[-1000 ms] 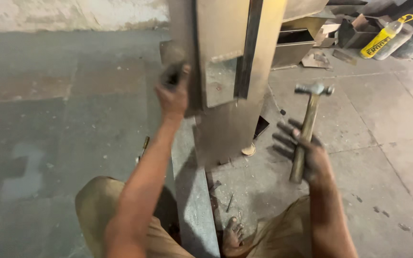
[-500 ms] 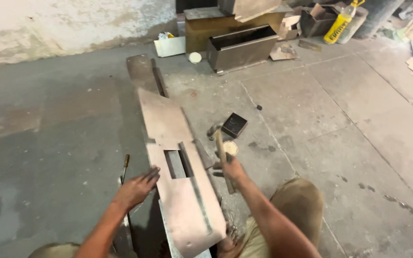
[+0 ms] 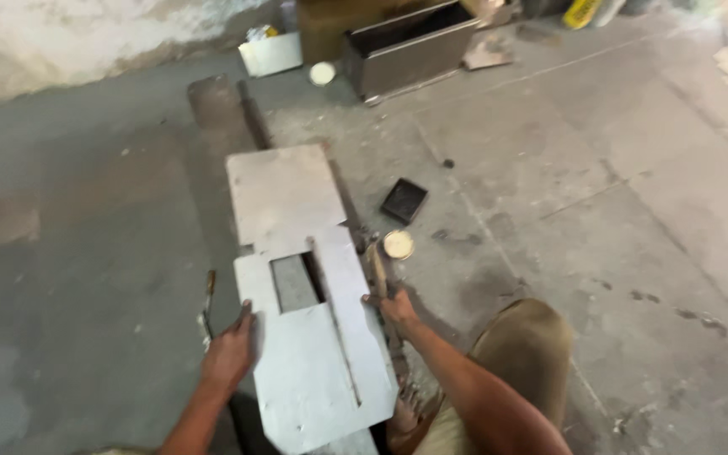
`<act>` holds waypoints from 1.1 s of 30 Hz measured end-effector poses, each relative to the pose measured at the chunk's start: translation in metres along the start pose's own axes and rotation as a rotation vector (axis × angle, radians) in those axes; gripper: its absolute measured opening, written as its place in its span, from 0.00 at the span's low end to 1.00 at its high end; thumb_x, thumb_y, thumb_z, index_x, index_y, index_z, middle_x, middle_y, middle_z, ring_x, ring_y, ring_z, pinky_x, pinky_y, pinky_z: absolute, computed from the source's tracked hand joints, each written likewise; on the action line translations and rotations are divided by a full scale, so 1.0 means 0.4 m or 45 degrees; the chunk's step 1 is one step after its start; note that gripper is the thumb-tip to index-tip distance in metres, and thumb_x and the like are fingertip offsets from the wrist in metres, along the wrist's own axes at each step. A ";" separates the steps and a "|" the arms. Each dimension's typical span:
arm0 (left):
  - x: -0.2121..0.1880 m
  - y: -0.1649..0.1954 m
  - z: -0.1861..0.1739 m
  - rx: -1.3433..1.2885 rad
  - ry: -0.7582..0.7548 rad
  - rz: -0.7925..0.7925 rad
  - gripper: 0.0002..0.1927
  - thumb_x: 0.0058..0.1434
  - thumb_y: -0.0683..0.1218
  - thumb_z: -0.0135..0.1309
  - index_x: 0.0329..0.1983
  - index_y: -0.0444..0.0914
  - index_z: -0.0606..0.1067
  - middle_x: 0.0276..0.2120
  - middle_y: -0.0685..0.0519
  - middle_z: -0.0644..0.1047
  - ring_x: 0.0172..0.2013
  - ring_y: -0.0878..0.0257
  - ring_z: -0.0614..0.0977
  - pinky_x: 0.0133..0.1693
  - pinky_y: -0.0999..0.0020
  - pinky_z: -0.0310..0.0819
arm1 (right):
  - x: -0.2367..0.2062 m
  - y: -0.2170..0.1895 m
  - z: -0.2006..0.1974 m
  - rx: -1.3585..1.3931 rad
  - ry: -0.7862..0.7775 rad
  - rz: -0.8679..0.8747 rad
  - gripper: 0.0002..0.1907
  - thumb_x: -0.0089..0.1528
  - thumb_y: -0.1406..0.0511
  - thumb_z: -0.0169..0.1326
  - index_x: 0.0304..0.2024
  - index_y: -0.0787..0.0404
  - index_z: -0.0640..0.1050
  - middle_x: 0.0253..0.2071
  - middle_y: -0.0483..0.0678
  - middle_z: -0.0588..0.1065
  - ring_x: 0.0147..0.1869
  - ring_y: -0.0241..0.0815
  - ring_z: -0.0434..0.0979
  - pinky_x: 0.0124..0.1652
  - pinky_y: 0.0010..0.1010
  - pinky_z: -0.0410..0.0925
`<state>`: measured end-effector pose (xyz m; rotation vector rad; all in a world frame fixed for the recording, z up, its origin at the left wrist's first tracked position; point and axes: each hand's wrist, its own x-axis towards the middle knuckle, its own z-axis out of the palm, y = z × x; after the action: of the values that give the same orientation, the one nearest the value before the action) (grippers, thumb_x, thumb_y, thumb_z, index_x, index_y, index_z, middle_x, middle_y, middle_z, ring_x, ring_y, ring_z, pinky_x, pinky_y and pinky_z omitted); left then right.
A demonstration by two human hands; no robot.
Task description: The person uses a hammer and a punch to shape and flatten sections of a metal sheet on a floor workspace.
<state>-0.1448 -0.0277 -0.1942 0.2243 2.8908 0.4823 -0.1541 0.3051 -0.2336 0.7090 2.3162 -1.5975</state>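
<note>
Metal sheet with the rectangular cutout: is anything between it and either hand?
Nothing visible. The left hand rests directly on the left edge of the metal sheet. The right hand, gripping a hammer, sits against the sheet's right edge.

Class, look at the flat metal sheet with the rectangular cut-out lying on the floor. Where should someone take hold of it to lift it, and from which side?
Probably by its two long edges, from the near end. The metal sheet lies flat, thin and long, so there is no handle. The left hand already rests on the left edge; the right hand is at the right edge, holding a hammer.
</note>
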 end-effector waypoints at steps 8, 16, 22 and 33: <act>0.037 0.009 0.172 -1.031 0.325 -1.096 0.41 0.59 0.65 0.64 0.57 0.24 0.73 0.46 0.33 0.81 0.49 0.42 0.82 0.52 0.52 0.75 | 0.019 -0.041 0.069 0.027 -0.082 -0.352 0.25 0.54 0.64 0.67 0.52 0.66 0.77 0.40 0.51 0.80 0.40 0.41 0.76 0.40 0.37 0.71; 0.010 -0.060 0.239 -1.544 0.208 -0.890 0.33 0.55 0.56 0.65 0.54 0.26 0.77 0.46 0.40 0.83 0.45 0.52 0.84 0.49 0.60 0.76 | -0.012 -0.192 0.008 -0.485 -0.083 -0.486 0.30 0.61 0.60 0.58 0.64 0.61 0.70 0.51 0.55 0.81 0.49 0.52 0.84 0.49 0.41 0.76; 0.019 -0.042 0.215 -1.585 0.185 -0.961 0.32 0.56 0.55 0.66 0.52 0.24 0.76 0.45 0.37 0.83 0.44 0.49 0.85 0.47 0.59 0.78 | -0.007 -0.263 0.099 -0.488 -0.314 -1.217 0.33 0.67 0.63 0.56 0.73 0.59 0.63 0.62 0.64 0.73 0.59 0.63 0.76 0.55 0.48 0.71; 0.026 -0.045 0.214 -1.561 0.112 -1.097 0.34 0.59 0.56 0.65 0.56 0.25 0.73 0.47 0.36 0.81 0.46 0.48 0.84 0.49 0.56 0.77 | -0.009 -0.254 0.193 -1.047 -0.386 -1.005 0.34 0.68 0.58 0.50 0.75 0.38 0.57 0.47 0.58 0.76 0.46 0.64 0.79 0.46 0.53 0.72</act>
<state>-0.1381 -0.0167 -0.2812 -1.1269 1.9008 1.8135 -0.2093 0.2040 -0.1785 -0.6429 2.7847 -0.6673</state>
